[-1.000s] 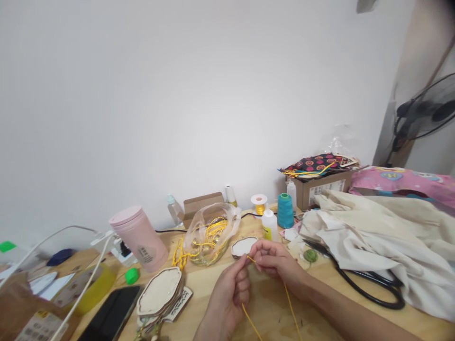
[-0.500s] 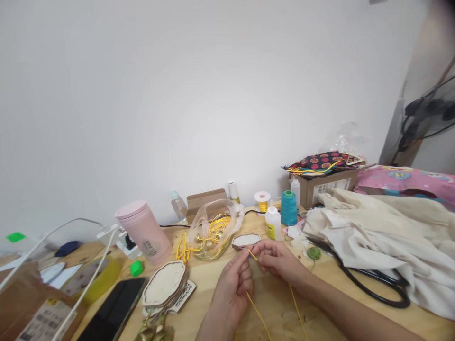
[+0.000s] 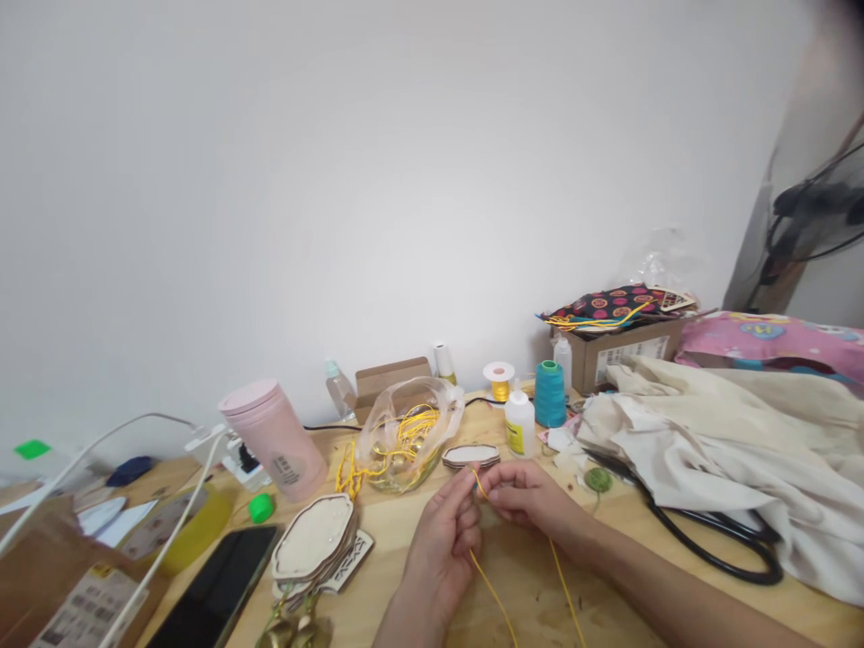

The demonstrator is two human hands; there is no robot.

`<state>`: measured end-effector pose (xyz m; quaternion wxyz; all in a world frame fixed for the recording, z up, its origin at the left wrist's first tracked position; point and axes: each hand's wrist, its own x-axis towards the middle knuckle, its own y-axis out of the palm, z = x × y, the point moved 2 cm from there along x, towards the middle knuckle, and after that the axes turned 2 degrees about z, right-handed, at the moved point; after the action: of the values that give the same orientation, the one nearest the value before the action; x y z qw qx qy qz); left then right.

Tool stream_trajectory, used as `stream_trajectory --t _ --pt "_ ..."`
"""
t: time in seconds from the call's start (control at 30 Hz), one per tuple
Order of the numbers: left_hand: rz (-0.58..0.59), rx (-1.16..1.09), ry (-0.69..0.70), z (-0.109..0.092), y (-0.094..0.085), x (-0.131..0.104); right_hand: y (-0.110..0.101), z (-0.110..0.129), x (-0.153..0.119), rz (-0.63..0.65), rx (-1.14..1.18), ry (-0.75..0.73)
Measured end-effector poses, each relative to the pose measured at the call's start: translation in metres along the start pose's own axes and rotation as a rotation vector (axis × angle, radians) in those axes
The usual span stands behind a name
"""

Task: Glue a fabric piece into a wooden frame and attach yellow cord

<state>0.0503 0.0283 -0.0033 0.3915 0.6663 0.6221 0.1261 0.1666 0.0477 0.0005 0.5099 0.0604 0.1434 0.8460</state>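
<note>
Between my two hands runs a thin yellow cord (image 3: 495, 589), its two lengths hanging down toward the table's near edge. My left hand (image 3: 451, 522) pinches the cord between thumb and forefinger, the other fingers curled. Close on its right, my right hand (image 3: 523, 495) grips the same cord with bent fingers; a short bit shows between the fingertips. Just beyond the hands lies a small stack of pale scalloped wooden plaques (image 3: 471, 455). A larger stack of such plaques (image 3: 314, 538) sits to the left, with brass bells (image 3: 293, 632) at its near end.
Behind the hands are a plastic bag of yellow cord (image 3: 409, 441), a glue bottle (image 3: 519, 423), a teal thread cone (image 3: 550, 396) and a yellow spool (image 3: 499, 382). Black-handled scissors (image 3: 715, 540) lie right beside cream cloth (image 3: 742, 441). A pink tumbler (image 3: 274, 441) and phone (image 3: 212, 589) stand left.
Both hands stay together on the yellow cord. The right fingers have shifted slightly, drawn down and more curled beside the left fingertips. The view has moved very slightly.
</note>
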Motion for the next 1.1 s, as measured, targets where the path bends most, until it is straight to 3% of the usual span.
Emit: stream_trajectory --t 0.23,0.57,1.1 --pt "0.023 -0.019 -0.036 -0.0012 0.0022 -0.0014 -0.0030 0.0016 -0.0002 -0.024 0.029 -0.051" --pt "0.006 0.140 0.062 0.0006 0.0018 -0.0019 0.0000 0.0065 -0.0051 -0.010 0.047 0.002" --pt "-0.007 0.190 0.063 -0.0003 0.0021 -0.0015 0.0029 0.0067 -0.0044 -0.014 -0.180 -0.136"
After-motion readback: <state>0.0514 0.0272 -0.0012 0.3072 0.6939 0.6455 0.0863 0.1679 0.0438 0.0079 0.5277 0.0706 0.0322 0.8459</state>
